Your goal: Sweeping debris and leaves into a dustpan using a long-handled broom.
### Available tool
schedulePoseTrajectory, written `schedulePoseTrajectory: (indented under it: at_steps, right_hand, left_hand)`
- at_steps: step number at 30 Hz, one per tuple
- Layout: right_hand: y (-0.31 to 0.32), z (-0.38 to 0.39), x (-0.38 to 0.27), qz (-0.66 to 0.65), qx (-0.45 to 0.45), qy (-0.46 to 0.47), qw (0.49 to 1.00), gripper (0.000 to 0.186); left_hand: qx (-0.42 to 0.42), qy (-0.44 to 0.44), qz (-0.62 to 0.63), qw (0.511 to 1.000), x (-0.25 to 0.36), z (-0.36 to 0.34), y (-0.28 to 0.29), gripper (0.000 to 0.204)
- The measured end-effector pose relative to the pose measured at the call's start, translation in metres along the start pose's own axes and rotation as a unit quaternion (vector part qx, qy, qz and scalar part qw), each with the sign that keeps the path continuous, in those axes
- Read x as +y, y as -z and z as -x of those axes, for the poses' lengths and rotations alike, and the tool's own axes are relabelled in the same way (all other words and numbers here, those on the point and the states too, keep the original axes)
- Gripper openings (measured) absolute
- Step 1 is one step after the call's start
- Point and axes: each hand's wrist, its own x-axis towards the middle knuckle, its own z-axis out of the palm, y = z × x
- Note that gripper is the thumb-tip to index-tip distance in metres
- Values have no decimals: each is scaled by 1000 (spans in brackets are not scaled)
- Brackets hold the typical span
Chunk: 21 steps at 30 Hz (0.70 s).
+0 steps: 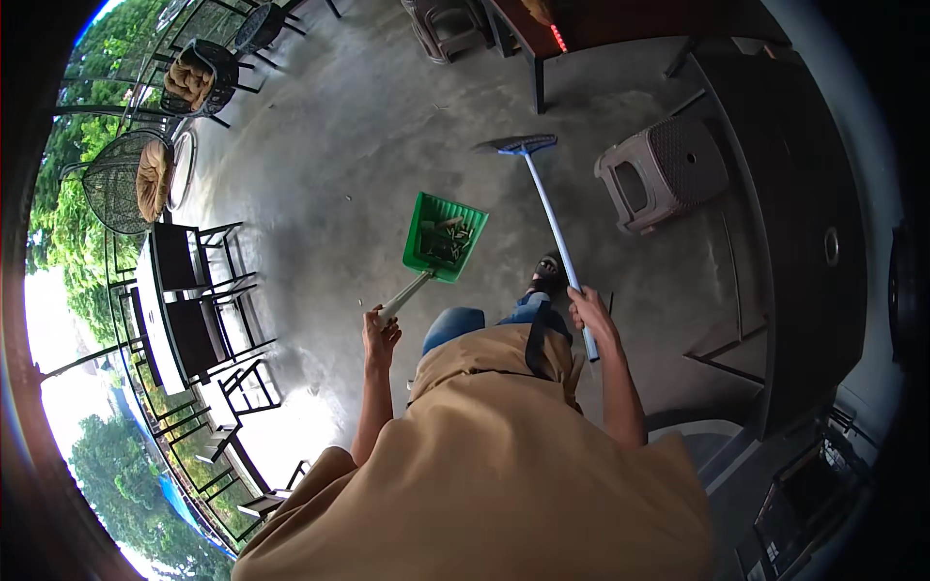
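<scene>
My left hand [380,334] is closed round the pale handle of a green dustpan [417,254], which is held out in front of me to the left. Small scraps of debris [452,240] lie inside the pan. In my right hand [591,315] is a broom [550,213] with a light blue handle, gripped near its top end. Its dark, wide head points away from me and is apart from the dustpan. Whether the bristles touch the floor I cannot tell.
A brown plastic stool [668,174] lies to the right of the broom, beside a dark counter [799,232]. A wooden table [620,21] stands at the far side. Bar chairs [237,276] and a long narrow table [163,320] line the left railing, with cushioned wicker chairs [121,179] farther along.
</scene>
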Motion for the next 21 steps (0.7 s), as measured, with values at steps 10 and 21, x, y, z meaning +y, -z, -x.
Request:
schedulePoseTrajectory:
  at_steps: [10,21]
  right_hand:
    - [-91,-160,-159,85,-20,55,995,23]
    - [-211,-364,-244,271,109,-4,956,33]
  left_hand:
    - [16,-28,15,999,99,-82,-43,40]
    - [-42,31,-99,994,232,-235,-55,39]
